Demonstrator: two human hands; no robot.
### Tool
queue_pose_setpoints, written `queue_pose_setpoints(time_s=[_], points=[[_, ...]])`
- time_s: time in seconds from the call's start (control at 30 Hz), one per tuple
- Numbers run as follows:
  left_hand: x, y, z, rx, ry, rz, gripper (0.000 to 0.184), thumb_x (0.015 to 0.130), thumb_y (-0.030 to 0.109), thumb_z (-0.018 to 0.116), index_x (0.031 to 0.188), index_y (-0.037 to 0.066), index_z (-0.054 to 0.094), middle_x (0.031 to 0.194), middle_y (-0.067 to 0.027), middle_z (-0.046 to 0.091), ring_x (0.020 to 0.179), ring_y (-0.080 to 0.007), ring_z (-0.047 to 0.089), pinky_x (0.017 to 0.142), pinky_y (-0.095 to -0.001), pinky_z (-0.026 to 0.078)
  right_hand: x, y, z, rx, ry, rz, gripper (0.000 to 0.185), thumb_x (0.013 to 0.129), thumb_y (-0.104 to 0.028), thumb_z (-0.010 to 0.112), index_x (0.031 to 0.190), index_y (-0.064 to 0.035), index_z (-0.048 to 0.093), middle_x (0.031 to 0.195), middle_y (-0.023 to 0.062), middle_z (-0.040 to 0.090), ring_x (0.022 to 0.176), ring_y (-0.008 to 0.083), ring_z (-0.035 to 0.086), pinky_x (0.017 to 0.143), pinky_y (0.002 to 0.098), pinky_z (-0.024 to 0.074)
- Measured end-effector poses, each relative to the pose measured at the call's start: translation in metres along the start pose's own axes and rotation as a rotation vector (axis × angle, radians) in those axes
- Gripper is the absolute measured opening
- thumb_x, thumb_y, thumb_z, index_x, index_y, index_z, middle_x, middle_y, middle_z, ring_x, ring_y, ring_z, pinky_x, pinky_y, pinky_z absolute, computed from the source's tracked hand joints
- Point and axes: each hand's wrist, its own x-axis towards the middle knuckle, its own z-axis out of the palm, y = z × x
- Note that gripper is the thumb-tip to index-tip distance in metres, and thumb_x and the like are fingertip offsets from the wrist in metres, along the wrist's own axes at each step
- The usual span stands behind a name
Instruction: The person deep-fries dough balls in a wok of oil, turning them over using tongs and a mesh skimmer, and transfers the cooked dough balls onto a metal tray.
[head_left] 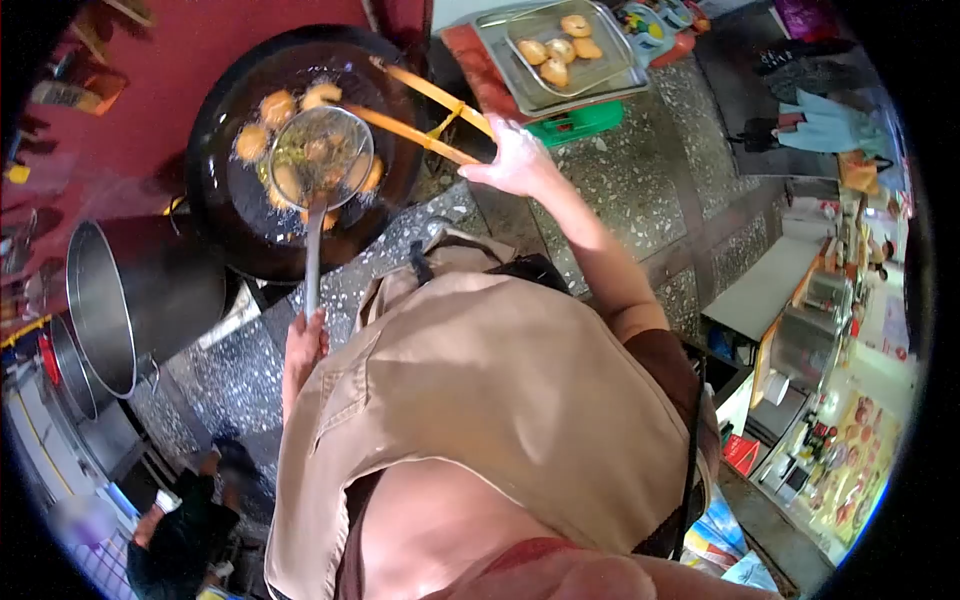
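Note:
My left hand [306, 342] is closed on the handle of a round wire strainer [321, 157], whose basket sits over the oil in a large black wok [215, 215]. Under and around the basket float several golden fried pieces [252, 142], and small green bits show in the mesh. On the right, my right hand [517, 160] grips long wooden tongs [420, 137] with a yellow band across them. The tongs stand apart; one tip reaches the wok just above the strainer, the other lies near the wok's upper right rim. White powder or dough coats my right hand.
A metal tray [497, 62] with a wire basket of fried pieces [556, 72] stands at upper right, above a green stool [577, 122]. A tall metal pot [160, 295] is left of the wok. Another person [185, 540] is at lower left. A counter [765, 285] stands right.

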Motion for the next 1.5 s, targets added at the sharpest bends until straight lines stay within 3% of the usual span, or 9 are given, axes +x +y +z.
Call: queue_pose_setpoints(time_s=[0.17,0.23,0.3,0.57,0.7,0.8,1.03,1.37,1.5], points=[[-0.007,0.001,0.012,0.018,0.104,0.004,0.033,0.087,0.038,0.055,0.083,0.006,0.048,0.050,-0.0002,0.043,0.040,-0.0087,0.039,0.036,-0.0250,0.031,0.011,0.072,0.049,0.916,0.147,0.198,0.061,0.071,-0.037,0.069,0.111,0.0045,0.050,0.096,0.0124,0.060,0.083,0.0232,0.060,0.075,0.0322,0.0489],[-0.007,-0.002,0.013,-0.001,0.091,0.032,0.035,0.085,0.039,0.057,0.082,0.005,0.049,0.050,-0.0005,0.043,0.041,-0.0088,0.039,0.037,-0.0253,0.031,0.011,0.105,0.058,1.399,0.028,0.512,0.045,0.079,-0.033,0.060,0.107,0.0002,0.051,0.089,0.0095,0.059,0.075,0.0227,0.060,0.068,0.0342,0.0505],[-0.005,-0.010,0.011,0.063,0.107,0.057,0.036,0.085,0.040,0.056,0.082,0.005,0.049,0.051,-0.0001,0.043,0.042,-0.0087,0.038,0.037,-0.0255,0.030,0.021,0.149,0.075,1.686,0.041,0.635,0.050,0.079,-0.045,0.055,0.101,0.0002,0.051,0.084,0.0137,0.059,0.069,0.0245,0.060,0.065,0.0365,0.0519],[-0.010,-0.012,0.021,-0.024,0.152,-0.022,0.025,0.087,0.033,0.054,0.086,0.009,0.048,0.051,0.0023,0.041,0.040,-0.0067,0.037,0.036,-0.0226,0.029,0.064,0.235,0.043,1.795,-0.046,0.845,0.056,0.073,-0.050,0.062,0.102,-0.0046,0.047,0.077,0.0140,0.055,0.061,0.0247,0.057,0.055,0.0367,0.0504],[-0.015,-0.002,0.029,-0.045,0.199,-0.099,0.024,0.086,0.033,0.054,0.085,0.010,0.048,0.050,0.0021,0.041,0.037,-0.0069,0.036,0.033,-0.0227,0.028,0.087,0.239,0.024,1.604,-0.028,0.895,0.066,0.068,-0.053,0.067,0.094,0.0058,0.049,0.068,0.0149,0.053,0.057,0.0267,0.056,0.053,0.0362,0.0497],[-0.015,-0.005,0.031,-0.046,0.202,-0.086,0.024,0.087,0.033,0.053,0.081,0.010,0.046,0.047,0.0015,0.040,0.034,-0.0091,0.037,0.030,-0.0251,0.029,0.106,0.254,0.037,1.626,-0.090,0.954,0.051,0.074,-0.048,0.063,0.100,-0.0060,0.049,0.077,0.0105,0.052,0.058,0.0227,0.055,0.048,0.0340,0.0485],[-0.012,-0.018,0.031,-0.039,0.176,-0.092,0.025,0.087,0.031,0.053,0.080,0.009,0.045,0.049,0.0008,0.041,0.035,-0.0096,0.038,0.031,-0.0253,0.031,0.101,0.242,0.078,1.400,0.188,0.805,0.049,0.074,-0.049,0.065,0.092,-0.0052,0.054,0.065,0.0066,0.055,0.051,0.0179,0.055,0.047,0.0288,0.0472],[-0.021,-0.010,0.039,-0.091,0.202,-0.140,0.026,0.088,0.029,0.053,0.076,0.009,0.043,0.049,0.0002,0.043,0.035,-0.0098,0.040,0.031,-0.0250,0.032,0.165,0.267,0.086,1.879,0.131,0.769,0.050,0.075,-0.049,0.064,0.098,-0.0078,0.050,0.067,0.0096,0.053,0.050,0.0210,0.054,0.046,0.0335,0.0461],[-0.024,-0.001,0.045,-0.059,0.240,-0.156,0.027,0.088,0.030,0.053,0.074,0.009,0.043,0.048,-0.0003,0.043,0.035,-0.0103,0.041,0.030,-0.0256,0.032,0.169,0.268,0.092,1.737,0.126,0.851,0.051,0.076,-0.051,0.062,0.100,-0.0077,0.050,0.069,0.0098,0.053,0.057,0.0217,0.055,0.052,0.0335,0.0475]])
